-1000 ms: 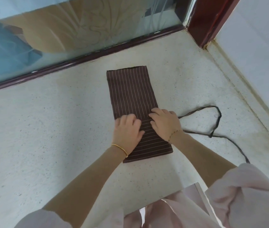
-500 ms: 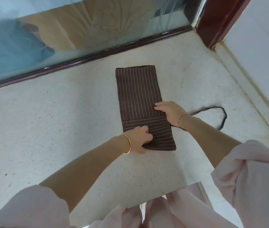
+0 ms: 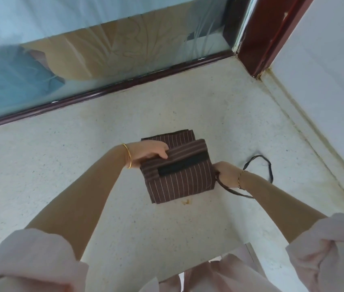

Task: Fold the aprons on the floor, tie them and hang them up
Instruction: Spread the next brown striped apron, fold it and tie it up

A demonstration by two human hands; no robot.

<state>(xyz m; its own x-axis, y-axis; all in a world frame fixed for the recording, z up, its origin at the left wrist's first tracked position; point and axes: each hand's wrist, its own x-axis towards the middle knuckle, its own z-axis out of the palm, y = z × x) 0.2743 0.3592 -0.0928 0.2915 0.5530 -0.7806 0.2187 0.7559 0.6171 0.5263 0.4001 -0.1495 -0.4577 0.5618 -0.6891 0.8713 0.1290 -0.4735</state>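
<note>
Left hand [image 3: 146,153], bangle at the wrist, fingers curled round the turned-over top fold. Brown pinstriped apron [image 3: 179,183], folded to a compact rectangle down at the speckled floor [image 3: 82,165], a black band across its middle. Right hand [image 3: 225,174] grasps its right edge; the dark tie [image 3: 260,156] loops beyond.

Open speckled floor [image 3: 61,186] spreads across the left and lower centre of the frame, the widest room for a reach. Along the top, a glass door [image 3: 103,60] on its dark rail [image 3: 124,86] closes off the far side. A red-brown post [image 3: 261,39] and a white wall [image 3: 324,102] shut in the upper right and right edge. At centre the apron [image 3: 183,182] is held between the left hand [image 3: 148,153] and right hand [image 3: 228,173]. A strap loop [image 3: 259,162] lies across the narrower floor toward the wall.
</note>
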